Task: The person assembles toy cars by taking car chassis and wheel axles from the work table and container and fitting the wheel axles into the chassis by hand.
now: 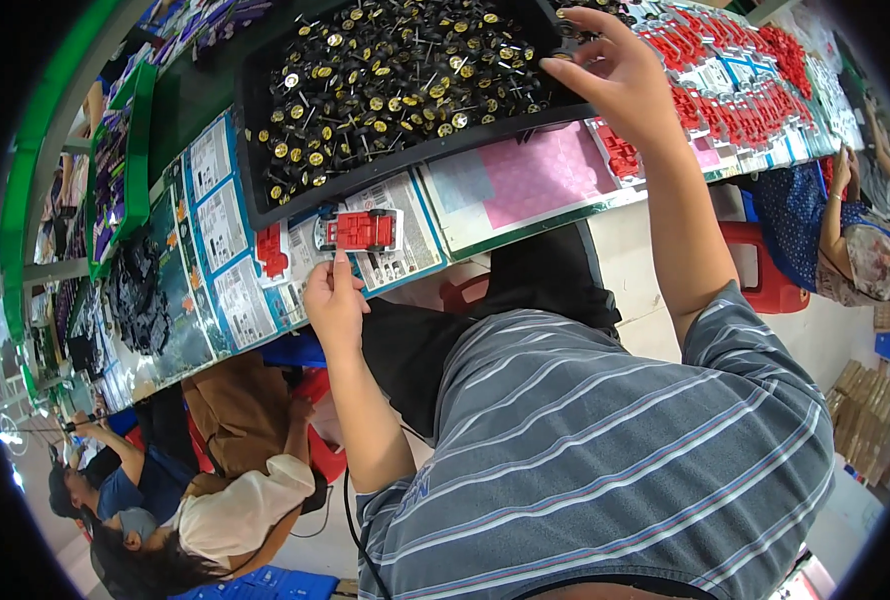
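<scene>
Left hand (333, 300) pins the red toy chassis (362, 230) just below the black tray (255, 150); right hand (615, 75) fingers half-curled over the wheel axles (395, 70), grip unclear. Pick just one.

Glossy red plastic toy chassis (363, 230)

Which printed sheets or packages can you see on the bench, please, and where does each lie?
Blister pack: clear, red toy chassis inside, by the left hand.
Printed cards: white panels, blue borders, along the bench left of the black tray.
Pink sheet: rectangular, below the right hand.
Red-part packs: rows, bench's right end.
</scene>
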`<move>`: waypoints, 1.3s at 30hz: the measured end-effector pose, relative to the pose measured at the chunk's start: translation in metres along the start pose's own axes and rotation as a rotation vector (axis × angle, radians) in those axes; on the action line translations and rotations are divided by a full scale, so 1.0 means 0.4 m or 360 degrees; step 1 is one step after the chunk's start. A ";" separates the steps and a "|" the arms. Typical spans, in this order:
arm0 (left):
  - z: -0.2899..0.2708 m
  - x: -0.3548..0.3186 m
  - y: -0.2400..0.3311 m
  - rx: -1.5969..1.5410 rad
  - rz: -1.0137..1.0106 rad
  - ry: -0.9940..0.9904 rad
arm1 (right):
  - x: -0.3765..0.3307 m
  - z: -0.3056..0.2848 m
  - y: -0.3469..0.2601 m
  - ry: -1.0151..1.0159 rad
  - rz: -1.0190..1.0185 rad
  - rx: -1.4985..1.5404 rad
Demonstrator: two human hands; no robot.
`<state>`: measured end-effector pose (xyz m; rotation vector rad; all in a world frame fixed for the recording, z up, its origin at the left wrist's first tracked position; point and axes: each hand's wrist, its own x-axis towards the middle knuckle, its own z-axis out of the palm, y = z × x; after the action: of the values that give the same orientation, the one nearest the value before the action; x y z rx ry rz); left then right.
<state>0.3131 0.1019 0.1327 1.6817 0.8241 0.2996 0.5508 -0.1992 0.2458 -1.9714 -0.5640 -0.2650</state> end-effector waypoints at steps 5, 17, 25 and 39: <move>-0.008 -0.005 -0.033 -0.0208 0.0095 0.0020 | 0.001 -0.016 0.019 -0.0078 0.0082 -0.0298; -0.002 -0.002 -0.060 -0.0043 0.0306 0.0165 | 0.175 0.145 -0.209 -0.0816 -0.0646 -0.0589; 0.002 0.012 -0.072 0.0063 0.0495 0.0179 | 0.257 0.509 -0.282 -0.1270 -0.1309 -0.0541; -0.005 0.008 -0.070 -0.0024 0.0508 0.0191 | 0.258 0.631 -0.289 -0.1646 -0.1211 -0.1061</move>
<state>0.3040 0.1076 0.1066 1.7931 0.6355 0.6299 0.5678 0.0956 0.2659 -2.3498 -2.1246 0.1763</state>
